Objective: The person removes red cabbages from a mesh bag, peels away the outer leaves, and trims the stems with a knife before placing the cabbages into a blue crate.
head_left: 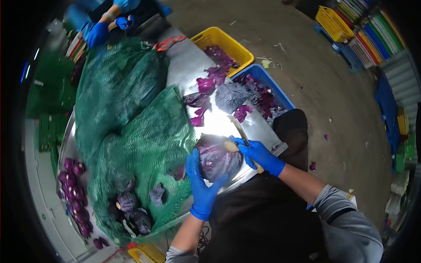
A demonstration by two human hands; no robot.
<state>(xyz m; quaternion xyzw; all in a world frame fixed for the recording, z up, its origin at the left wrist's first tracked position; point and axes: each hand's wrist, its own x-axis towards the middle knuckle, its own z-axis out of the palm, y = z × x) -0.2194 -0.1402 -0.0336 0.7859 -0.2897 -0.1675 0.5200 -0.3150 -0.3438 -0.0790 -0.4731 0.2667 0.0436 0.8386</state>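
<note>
The red cabbage (218, 161) sits by the metal worktop's (258, 128) near edge, the left hand (203, 188) cupped against it, fingers spread. The right hand (259, 156) is closed around a knife (240, 130). Green mesh sacks (149, 131) lie leftward.

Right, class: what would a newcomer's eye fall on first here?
Probably the green netting, heaped over the left part of the metal table. Then the big purple cabbage near the middle, with the left hand against it and the right hand holding a knife. Yellow and blue crates of purple leaves stand out beside the table's right edge.
</note>
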